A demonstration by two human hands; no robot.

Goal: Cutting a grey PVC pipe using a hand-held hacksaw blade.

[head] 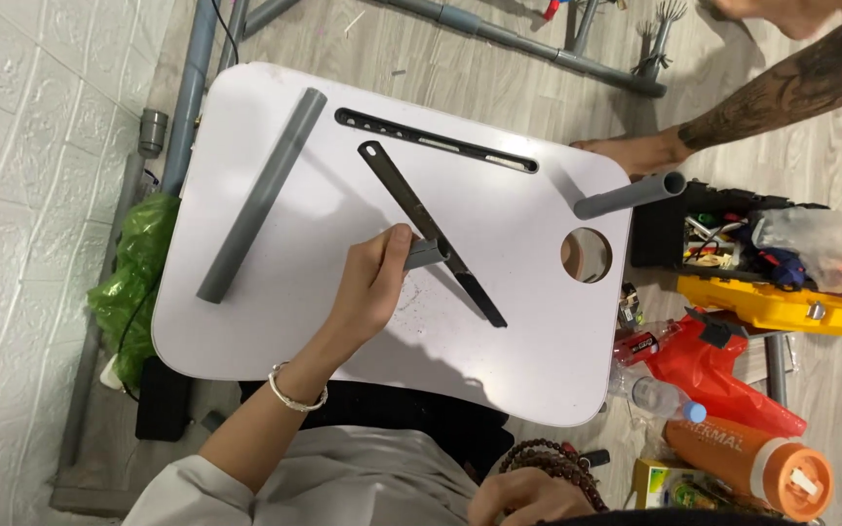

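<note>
Seen from the head camera looking down: the person's left hand (pixel 374 287) reaches onto a white lap table (pixel 275 321) with rounded corners and pinches a short grey pipe piece (pixel 425 255) between thumb and fingers, closed firmly on its near end; the piece juts out to the right of the grip and touches a dark metal saw blade (pixel 431 234), a thin flat strip whose long axis runs diagonally from up and left of the fingertips down to the right, passing just beyond them. Well off to the left of the grip lies a long grey plastic pipe (pixel 263 195), smooth and matte, slanted from upper right to lower left. Beyond the blade a narrow black slot (pixel 436 141) is set into the tabletop, and a round hole (pixel 587 255) is cut through it far to the right. The right hand (pixel 528 497) sits low near the body, beside dark wooden beads (pixel 553 458); whether it is open or closed cannot be told. Another person's tattooed arm (pixel 791 88) holds a second grey pipe (pixel 631 195) at the table's far right edge, above an open toolbox (pixel 733 234). An orange bottle (pixel 752 458) lies on the floor
</note>
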